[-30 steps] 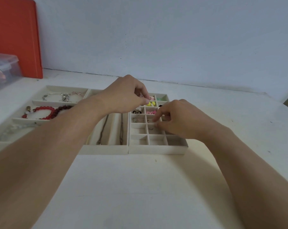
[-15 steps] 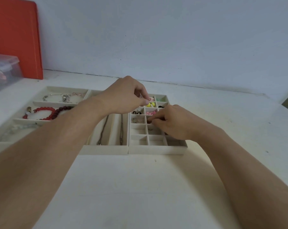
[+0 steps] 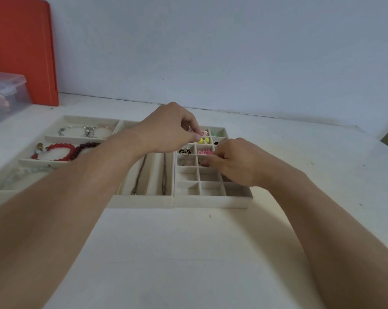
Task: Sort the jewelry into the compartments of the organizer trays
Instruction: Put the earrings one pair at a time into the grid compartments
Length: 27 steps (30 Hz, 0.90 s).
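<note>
Three cream organizer trays stand side by side. The small-grid tray [image 3: 211, 200] holds yellow earrings [image 3: 203, 140], pink earrings [image 3: 203, 152], black earrings [image 3: 184, 151] and a green piece [image 3: 215, 133] in its far compartments. My left hand [image 3: 168, 128] hovers over the tray's far left corner, thumb and fingers pinched on a small pale piece. My right hand [image 3: 235, 161] rests over the tray's right side. Its fingertips are pinched together in a middle compartment on something tiny that is mostly hidden. The middle tray [image 3: 141, 201] holds two necklaces [image 3: 139, 175].
The left tray [image 3: 1, 194] holds a red bead bracelet [image 3: 61, 147], a silver charm bracelet [image 3: 86, 130] and a pale one, partly under my left forearm. A clear plastic box [image 3: 3, 94] and an orange board [image 3: 21, 52] stand at the back left against the wall.
My right hand has slid a little to the left, its fingertips now in the tray's middle column. My left hand has stayed almost still.
</note>
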### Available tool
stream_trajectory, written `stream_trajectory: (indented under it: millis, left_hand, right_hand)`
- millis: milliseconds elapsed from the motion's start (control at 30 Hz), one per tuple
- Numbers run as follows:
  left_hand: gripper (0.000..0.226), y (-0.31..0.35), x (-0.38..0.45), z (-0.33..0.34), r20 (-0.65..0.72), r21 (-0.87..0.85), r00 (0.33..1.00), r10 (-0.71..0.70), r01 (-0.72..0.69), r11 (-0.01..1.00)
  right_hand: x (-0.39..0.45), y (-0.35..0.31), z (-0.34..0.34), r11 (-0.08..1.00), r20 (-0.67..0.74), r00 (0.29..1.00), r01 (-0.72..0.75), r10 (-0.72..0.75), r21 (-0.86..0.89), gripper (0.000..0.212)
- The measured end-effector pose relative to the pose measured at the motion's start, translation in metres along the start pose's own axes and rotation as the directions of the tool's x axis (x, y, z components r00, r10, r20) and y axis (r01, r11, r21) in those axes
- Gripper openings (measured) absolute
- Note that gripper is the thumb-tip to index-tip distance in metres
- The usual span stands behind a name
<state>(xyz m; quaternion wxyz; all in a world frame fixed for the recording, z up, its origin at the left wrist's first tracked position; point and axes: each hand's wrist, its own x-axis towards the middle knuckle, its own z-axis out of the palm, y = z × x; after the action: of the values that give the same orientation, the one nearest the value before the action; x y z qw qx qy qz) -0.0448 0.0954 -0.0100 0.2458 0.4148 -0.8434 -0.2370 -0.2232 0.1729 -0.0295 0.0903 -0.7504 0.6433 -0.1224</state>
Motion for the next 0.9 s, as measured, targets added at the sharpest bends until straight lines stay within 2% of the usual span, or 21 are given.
stream_trajectory:
  millis: [167,333,467,667,900]
  left_hand:
    - [0.003,0.001,-0.001,0.001,-0.002,0.009,1.000,-0.002,0.002,1.000]
    - [0.003,0.001,-0.001,-0.001,0.000,0.000,1.000,-0.006,0.006,1.000]
    - [0.003,0.001,-0.001,0.000,0.001,0.005,1.000,-0.012,0.012,1.000]
    - [0.005,0.000,0.000,0.001,-0.002,-0.010,1.000,-0.017,0.017,1.000]
    - [0.022,0.001,0.000,0.001,0.005,-0.037,0.999,-0.037,0.037,0.999]
  right_hand:
    - [-0.001,-0.001,0.003,0.998,0.032,0.999,-0.018,0.016,0.063,0.050]
    - [-0.004,0.006,-0.010,0.981,-0.057,0.996,-0.061,0.072,0.187,0.036]
    - [-0.002,0.009,-0.004,0.992,-0.025,0.995,-0.091,0.093,0.087,0.040]
    - [0.003,0.003,0.007,1.000,-0.046,0.999,0.005,-0.006,-0.010,0.054]
    - [0.002,0.008,0.005,0.998,-0.038,0.998,-0.045,0.044,-0.032,0.046]
